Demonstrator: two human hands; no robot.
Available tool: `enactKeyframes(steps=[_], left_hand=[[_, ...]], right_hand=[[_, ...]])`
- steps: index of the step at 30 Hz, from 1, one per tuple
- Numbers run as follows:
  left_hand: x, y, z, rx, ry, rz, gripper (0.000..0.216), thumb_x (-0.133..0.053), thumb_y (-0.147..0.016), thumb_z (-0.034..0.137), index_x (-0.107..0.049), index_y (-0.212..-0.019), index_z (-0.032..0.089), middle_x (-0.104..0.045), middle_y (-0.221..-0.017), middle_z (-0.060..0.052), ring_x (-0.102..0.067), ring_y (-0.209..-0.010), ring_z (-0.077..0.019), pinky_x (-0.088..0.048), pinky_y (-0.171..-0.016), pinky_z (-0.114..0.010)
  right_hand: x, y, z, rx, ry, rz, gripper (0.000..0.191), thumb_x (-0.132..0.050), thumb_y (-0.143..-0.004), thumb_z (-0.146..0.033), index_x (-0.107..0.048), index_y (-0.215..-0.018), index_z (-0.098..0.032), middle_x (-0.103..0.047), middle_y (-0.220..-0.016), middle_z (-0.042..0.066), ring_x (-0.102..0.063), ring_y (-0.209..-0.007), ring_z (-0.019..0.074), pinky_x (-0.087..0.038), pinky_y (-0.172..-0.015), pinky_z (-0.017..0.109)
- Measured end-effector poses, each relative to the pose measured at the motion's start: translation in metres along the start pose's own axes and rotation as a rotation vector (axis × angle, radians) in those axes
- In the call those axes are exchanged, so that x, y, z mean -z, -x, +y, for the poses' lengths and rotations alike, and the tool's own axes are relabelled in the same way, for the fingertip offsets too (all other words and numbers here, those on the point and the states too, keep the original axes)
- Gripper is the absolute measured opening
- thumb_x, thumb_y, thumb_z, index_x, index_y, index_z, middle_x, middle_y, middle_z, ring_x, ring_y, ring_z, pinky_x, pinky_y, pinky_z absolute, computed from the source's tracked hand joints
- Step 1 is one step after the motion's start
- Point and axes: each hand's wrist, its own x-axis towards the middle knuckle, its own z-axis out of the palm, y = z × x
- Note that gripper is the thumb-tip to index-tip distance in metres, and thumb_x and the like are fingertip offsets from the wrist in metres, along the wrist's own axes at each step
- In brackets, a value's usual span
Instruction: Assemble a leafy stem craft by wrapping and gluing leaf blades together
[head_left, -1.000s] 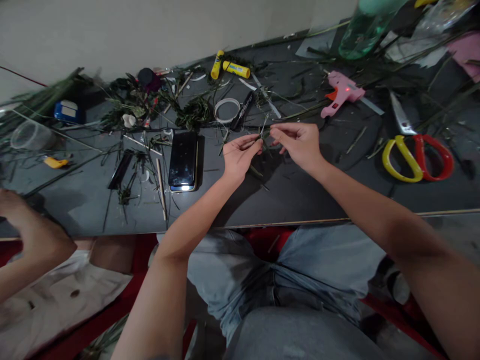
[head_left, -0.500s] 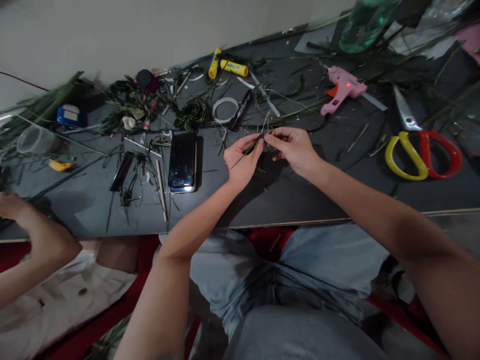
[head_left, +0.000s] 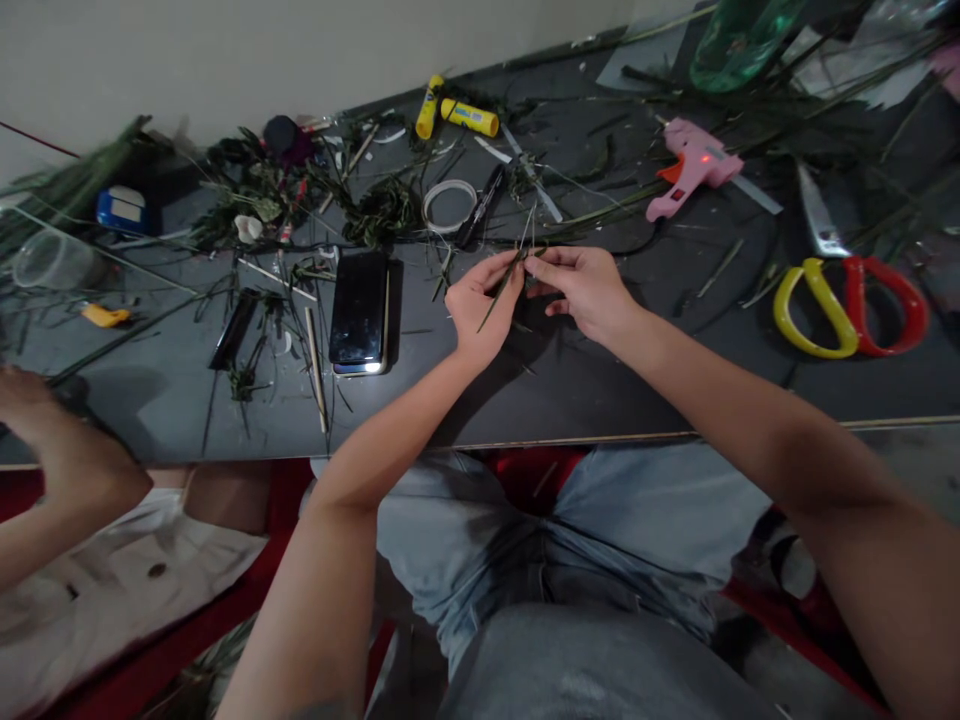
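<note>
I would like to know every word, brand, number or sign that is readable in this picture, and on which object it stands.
No text can be read for certain.
Right-hand yellow tube: bluish print, too blurred to read.
Left-hand yellow tube: any marking is too small to read.
Blue container: pale patch, no letters can be made out.
Pink glue gun: any print is too small.
Phone: dark screen, nothing readable.

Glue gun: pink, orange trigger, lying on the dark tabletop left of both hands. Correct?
Wrong side: the head view shows the pink glue gun, with its orange trigger, on the dark tabletop right of both left hand and right hand.
</note>
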Motion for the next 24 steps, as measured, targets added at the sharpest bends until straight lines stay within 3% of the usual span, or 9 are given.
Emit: enactKeyframes(steps=[3,6,13,19,24], left_hand=[[0.0,0.002,0.0,-0.04,0.006,-0.022,0.032,-0.077,-0.082,0.049,-0.078,-0.103,0.024,-0.082,-0.105,-0.006,-0.077,-0.104,-0.0218,-0.061,-0.099,-0.037],[0.0,0.003,-0.001,-0.052,0.024,-0.04,0.034,-0.077,-0.083,0.05,-0.078,-0.105,0.024,-0.081,-0.108,-0.006,-0.076,-0.108,-0.0219,-0.06,-0.102,-0.038],[0.0,-0.003,-0.011,0.003,0.169,-0.04,0.038,-0.082,-0.077,0.051,-0.078,-0.103,0.023,-0.081,-0.104,-0.006,-0.075,-0.109,-0.0232,-0.06,-0.101,-0.041],[0.002,-0.004,-0.013,0.093,0.311,-0.039,0.04,-0.086,-0.072,0.051,-0.079,-0.098,0.022,-0.08,-0.089,-0.004,-0.078,-0.087,-0.019,-0.065,-0.088,-0.038],[-0.001,-0.001,-0.009,0.116,0.36,-0.033,0.039,-0.089,-0.069,0.048,-0.079,-0.095,0.021,-0.08,-0.087,-0.003,-0.077,-0.08,-0.0169,-0.065,-0.083,-0.035]], right_hand=[[0.002,0.0,0.002,-0.032,-0.034,-0.02,0.032,-0.095,-0.064,-0.036,-0.07,-0.072,-0.019,-0.068,-0.074,-0.001,-0.064,-0.065,0.0104,-0.045,-0.043,0.017],[0.004,-0.002,0.012,0.065,-0.06,-0.02,0.034,-0.094,-0.062,-0.043,-0.073,-0.077,-0.021,-0.07,-0.08,-0.001,-0.063,-0.068,0.0105,-0.051,-0.048,0.02],[0.004,-0.015,0.032,0.487,0.056,-0.05,0.045,-0.086,-0.066,-0.063,-0.074,-0.086,-0.024,-0.071,-0.083,0.0,-0.067,-0.075,0.0162,-0.058,-0.06,0.029],[0.013,-0.012,0.025,0.988,0.407,0.027,0.02,-0.075,-0.089,-0.046,-0.078,-0.086,-0.026,-0.077,-0.089,0.002,-0.072,-0.085,0.0188,-0.058,-0.085,0.038],[0.017,-0.013,0.027,1.128,0.618,0.03,0.02,-0.061,-0.099,-0.036,-0.079,-0.094,-0.031,-0.077,-0.097,0.003,-0.073,-0.093,0.0217,-0.057,-0.09,0.043]])
